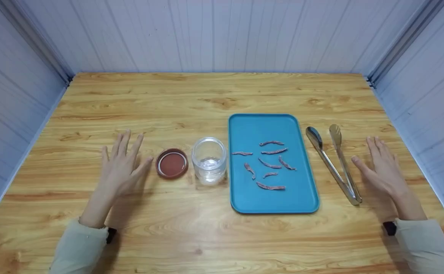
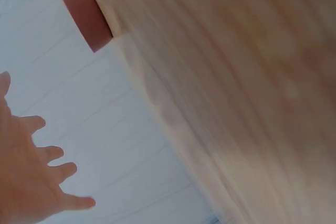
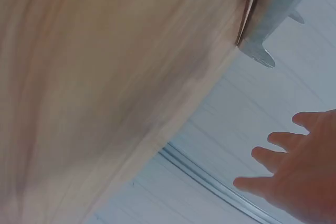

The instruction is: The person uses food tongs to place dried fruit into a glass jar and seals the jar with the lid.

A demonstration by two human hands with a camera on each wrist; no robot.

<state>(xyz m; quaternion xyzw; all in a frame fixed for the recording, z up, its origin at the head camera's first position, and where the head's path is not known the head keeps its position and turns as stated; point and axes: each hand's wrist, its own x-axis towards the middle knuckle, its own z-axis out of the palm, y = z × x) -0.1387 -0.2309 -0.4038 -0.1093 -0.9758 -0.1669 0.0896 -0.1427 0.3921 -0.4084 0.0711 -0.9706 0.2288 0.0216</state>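
Wood tabletop [image 1: 191, 236]: I'm remotely viewing L hand [image 1: 121, 167], spread, empty, btwn lid [image 1: 172, 164] & L edge; R hand [image 1: 385, 171] likewise, btwn tongs [image 1: 333, 167] & R edge. Tongs are prob. needing mid-arm grip.

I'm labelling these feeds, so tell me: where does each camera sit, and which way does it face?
Head: worn on the head, facing forward and down at the table; the left hand, right hand and both sleeves show.
Left wrist: on that wrist, facing the lid and pale wall; the left hand shows at lower left.
Right wrist: on that wrist, facing the tongs and wall; the right hand shows at lower right.
Shared: head and left wrist both show the lid; head and right wrist, the tongs.
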